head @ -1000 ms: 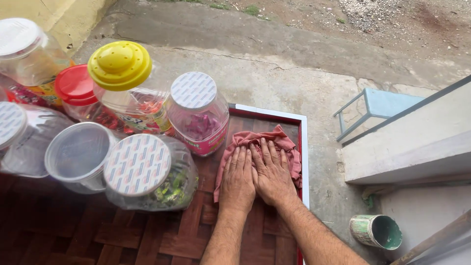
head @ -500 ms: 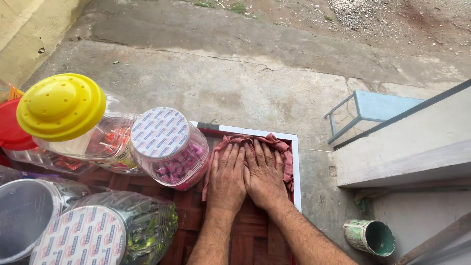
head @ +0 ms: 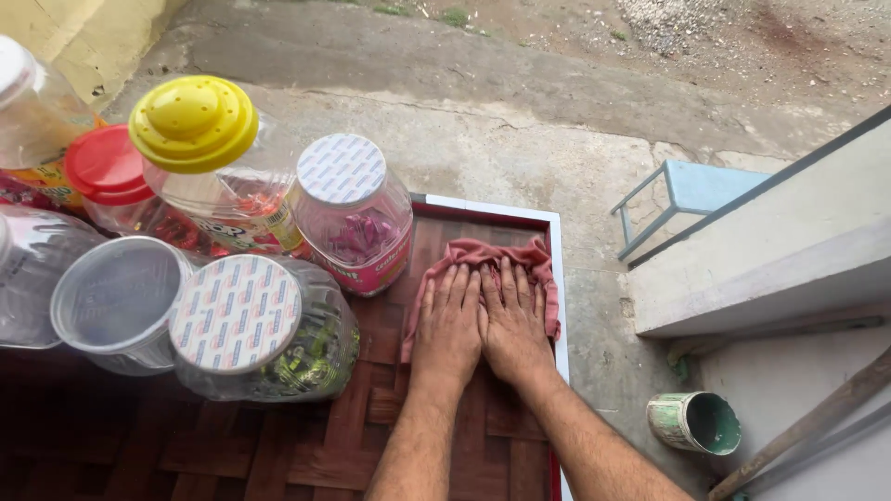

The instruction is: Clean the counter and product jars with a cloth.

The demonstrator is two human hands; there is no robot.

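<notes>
A pink cloth [head: 483, 254] lies on the brown wooden countertop [head: 371, 436] near its white-edged far right corner. My left hand [head: 447, 325] and my right hand [head: 512, 320] press flat on the cloth side by side, fingers spread and pointing away from me. Just left of the hands stands a clear jar of pink sweets [head: 357, 213] with a white patterned lid. In front of that jar a jar of green sweets [head: 264, 329] sits with its white patterned lid facing me.
More plastic jars crowd the left: a yellow-lidded one [head: 195, 125], a red-lidded one [head: 107, 167] and a clear-lidded one [head: 116, 297]. Below the counter lie a concrete floor, a light blue stool [head: 691, 195], a green paint can [head: 696, 422] and a grey ledge [head: 789, 250].
Both hands stay flat on the cloth. The view swung left then back to the right, so the jars shifted across the picture; the cloth sits a little nearer the corner.
</notes>
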